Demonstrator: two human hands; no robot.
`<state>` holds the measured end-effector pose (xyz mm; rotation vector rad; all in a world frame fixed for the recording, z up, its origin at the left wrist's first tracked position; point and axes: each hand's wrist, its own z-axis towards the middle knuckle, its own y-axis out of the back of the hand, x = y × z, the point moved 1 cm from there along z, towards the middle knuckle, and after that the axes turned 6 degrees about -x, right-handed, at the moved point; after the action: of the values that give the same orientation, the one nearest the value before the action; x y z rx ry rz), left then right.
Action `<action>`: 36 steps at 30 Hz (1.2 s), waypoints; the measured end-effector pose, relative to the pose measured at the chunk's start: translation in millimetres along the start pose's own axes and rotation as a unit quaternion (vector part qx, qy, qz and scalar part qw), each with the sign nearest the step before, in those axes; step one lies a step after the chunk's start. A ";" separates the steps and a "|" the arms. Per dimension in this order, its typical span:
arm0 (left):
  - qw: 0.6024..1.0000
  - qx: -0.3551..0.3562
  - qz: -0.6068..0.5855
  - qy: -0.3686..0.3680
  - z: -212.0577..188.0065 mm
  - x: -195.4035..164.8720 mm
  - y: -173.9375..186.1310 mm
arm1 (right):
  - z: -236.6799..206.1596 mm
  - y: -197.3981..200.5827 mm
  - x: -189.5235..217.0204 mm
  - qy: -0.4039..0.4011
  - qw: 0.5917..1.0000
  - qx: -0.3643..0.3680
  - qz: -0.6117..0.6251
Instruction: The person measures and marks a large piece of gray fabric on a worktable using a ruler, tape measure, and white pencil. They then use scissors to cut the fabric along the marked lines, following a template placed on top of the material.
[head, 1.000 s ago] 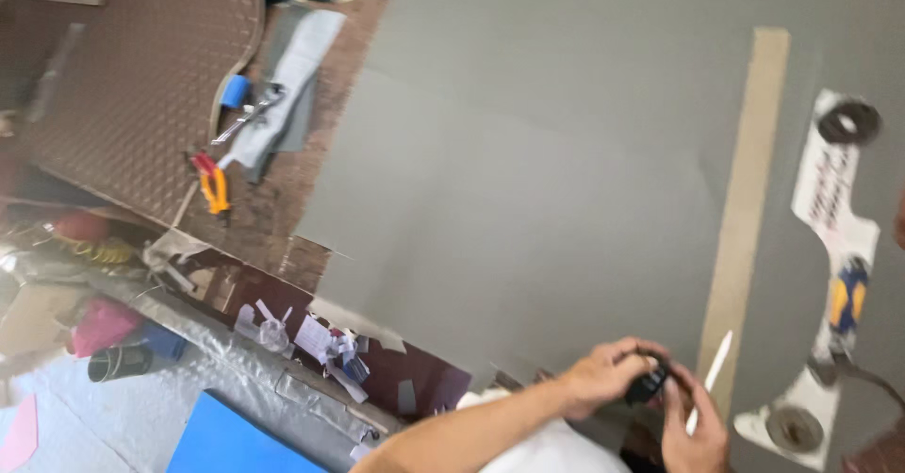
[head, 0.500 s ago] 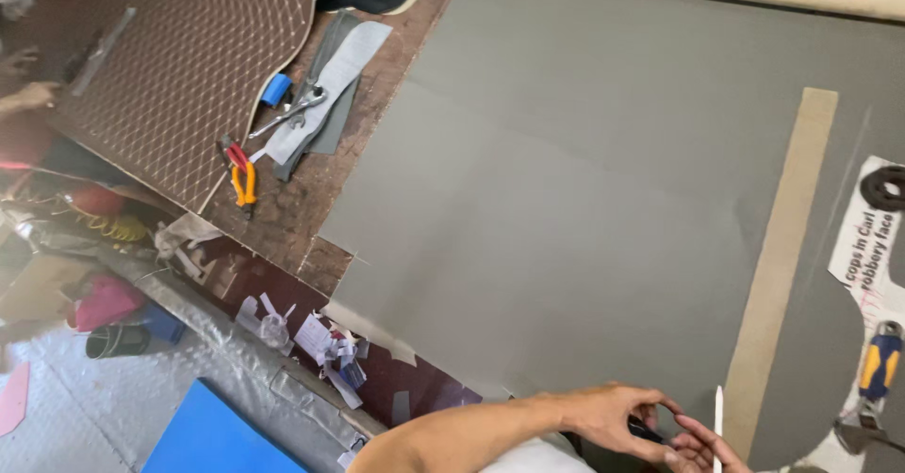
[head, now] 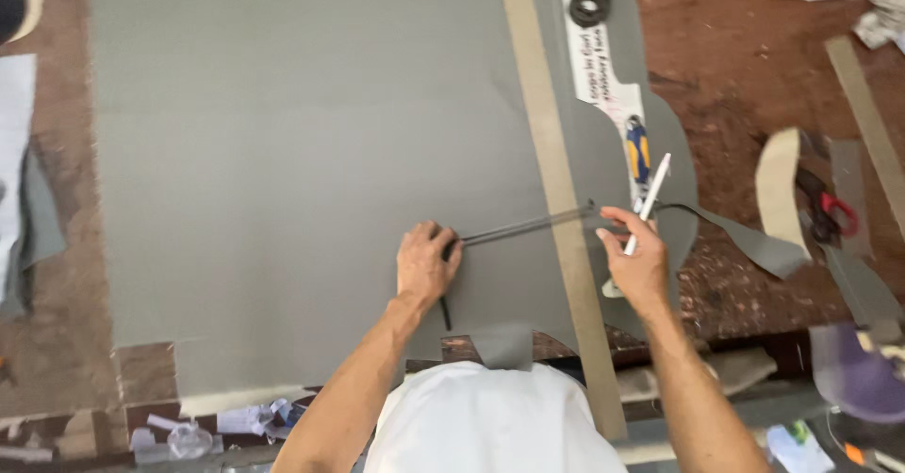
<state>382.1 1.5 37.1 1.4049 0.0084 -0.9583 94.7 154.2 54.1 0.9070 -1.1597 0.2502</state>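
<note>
My left hand (head: 426, 261) presses one end of a thin dark strap (head: 528, 228) onto a large grey sheet (head: 283, 152). The strap runs taut to the right, across a long tan strip (head: 554, 171), to my right hand (head: 636, 261). That hand pinches the strap's other end and also holds a white pen (head: 652, 190), tip pointing up and away. A short dark tail of the strap hangs below my left hand.
A white paper template (head: 603, 82) with a black ring (head: 590, 3) on it lies beyond my right hand, next to a blue and yellow utility knife (head: 638, 148). Red-handled scissors (head: 830, 214) and a grey offcut (head: 759, 247) sit at the right on the brown table (head: 754, 77).
The view has swung round and closer. My hands were close together at the sheet's edge; now they are apart with the strap stretched between them over the grey sheet.
</note>
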 end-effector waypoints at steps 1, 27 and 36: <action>1.000 -0.002 0.007 0.018 2.2 -2.8 -6.7 | -4.7 2.6 -0.9 0.000 1.000 -0.007 0.005; 0.998 0.025 0.044 0.032 14.1 9.8 -21.0 | -223.7 49.0 -50.9 -0.029 0.977 0.022 -0.210; 0.997 0.033 0.051 0.042 10.1 7.6 -18.7 | -233.3 43.8 -50.8 -0.052 0.982 0.031 -0.178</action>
<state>371.2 -8.6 20.1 1.4910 -0.0310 -0.8207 205.8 364.8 7.3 1.1761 -1.0670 -0.0532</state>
